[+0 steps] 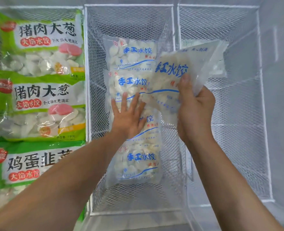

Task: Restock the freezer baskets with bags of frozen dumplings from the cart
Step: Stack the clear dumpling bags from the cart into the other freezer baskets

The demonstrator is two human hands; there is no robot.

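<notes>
Dumpling bag (176,77) in the right hand (195,112): clear, crinkly plastic pouch, blue characters and a blue swoosh line printed on it, lumpy with pale crescent dumplings. Thumb is on the front face, fingers curled round the lower edge, so it's a firm grip. Bag is tilted, held over the wire divider between the middle basket (129,7) and the right basket (219,7). Left hand (129,117) is flat, fingers spread and straight, pressing on a row of matching clear bags (132,67) lying in the middle basket. I count four of them, overlapping like shingles from far end to near end, same blue print plus small red text. Baskets are white coated wire, rectangular frames with fine diamond mesh walls and floor. One more clear bag (219,67) shows in the right basket, mostly hidden behind the held one. Left basket (37,8) holds glossy green-and-white bags (37,42) with bold black characters, red labels and a clear window showing dumplings; three visible, stacked front to back and filling it. Both forearms bare.
</notes>
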